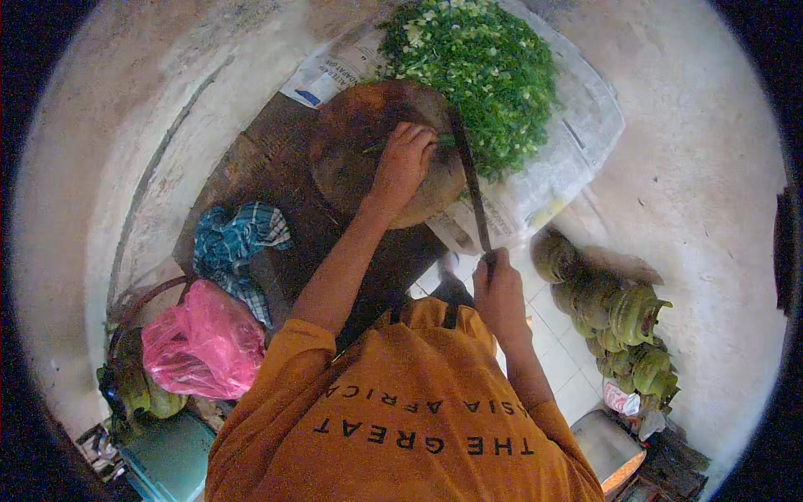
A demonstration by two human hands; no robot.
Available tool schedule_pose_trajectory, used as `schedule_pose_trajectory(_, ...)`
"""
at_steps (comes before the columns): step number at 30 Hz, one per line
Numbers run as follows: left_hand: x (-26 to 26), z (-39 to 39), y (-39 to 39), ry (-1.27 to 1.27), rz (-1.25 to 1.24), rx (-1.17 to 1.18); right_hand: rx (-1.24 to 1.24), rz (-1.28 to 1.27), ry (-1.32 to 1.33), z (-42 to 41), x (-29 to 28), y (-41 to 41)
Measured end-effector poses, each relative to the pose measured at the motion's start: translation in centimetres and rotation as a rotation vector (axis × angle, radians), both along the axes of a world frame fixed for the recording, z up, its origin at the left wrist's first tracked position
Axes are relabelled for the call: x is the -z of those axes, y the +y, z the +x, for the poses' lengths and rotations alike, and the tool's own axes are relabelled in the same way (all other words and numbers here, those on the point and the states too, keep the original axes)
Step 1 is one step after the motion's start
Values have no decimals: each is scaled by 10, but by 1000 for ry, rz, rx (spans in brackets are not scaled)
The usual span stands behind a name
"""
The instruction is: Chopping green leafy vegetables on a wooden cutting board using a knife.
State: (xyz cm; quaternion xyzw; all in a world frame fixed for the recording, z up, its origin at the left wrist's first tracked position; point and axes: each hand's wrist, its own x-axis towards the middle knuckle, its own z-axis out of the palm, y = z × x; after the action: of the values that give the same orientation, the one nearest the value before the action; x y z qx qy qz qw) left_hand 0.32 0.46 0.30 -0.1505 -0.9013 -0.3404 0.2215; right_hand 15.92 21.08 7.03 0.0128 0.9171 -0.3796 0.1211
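My left hand (406,164) rests on a round wooden chopping block (351,150), its curled fingers pinning down a small bunch of green onion stalks (445,140). In my right hand (500,290) is the handle of a long dark-bladed knife (469,163). The blade reaches away from me along the block's right side, close beside the ends of the stalks. Beyond it, a large heap of chopped green onions (483,81) spreads over printed sheets (583,125). Part of the heap's near edge is hidden behind the blade.
A blue checked cloth (241,235) and a pink plastic bag (204,345) lie at the left. Several green gas cylinders (633,317) stand on the floor at the right, and more (157,398) show at the lower left. A metal container (605,442) is at the lower right.
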Motion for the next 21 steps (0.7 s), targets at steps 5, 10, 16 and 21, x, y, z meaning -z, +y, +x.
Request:
schedule_pose_trajectory(5,4,3,-1,105,-44,23,28,20,-30,7,-6,-12)
schedule_pose_trajectory(10,-1,7,4,66,-17,1,2,33,-19,14,-9,-15)
schedule_pose_trajectory(16,0,5,2,74,-13,17,-13,34,14,13,-5,-15)
schedule_pose_trajectory(21,3,4,2,29,25,9,3,76,28,9,-4,-14)
